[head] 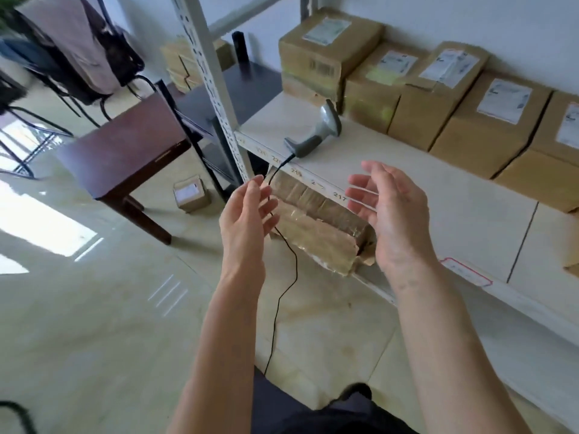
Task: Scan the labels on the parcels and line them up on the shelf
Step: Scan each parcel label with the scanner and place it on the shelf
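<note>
Several brown labelled parcels [438, 92] stand in a row along the back of the white shelf [423, 195]. A grey handheld scanner [316, 131] lies on the shelf's left front corner, its black cable [283, 277] hanging down to the floor. A taped brown parcel [316, 227] lies on the level below the shelf edge, between my hands. My left hand [247, 220] hovers at its left with relaxed fingers. My right hand [391, 214] hovers at its right, fingers spread, holding nothing.
A dark wooden table [125, 155] stands left of the shelf's perforated upright [213, 76]. A small labelled box [191, 194] sits on the tiled floor by it. Chairs with a hanging garment [75, 42] are at the far left. More boxes [181, 64] lie behind.
</note>
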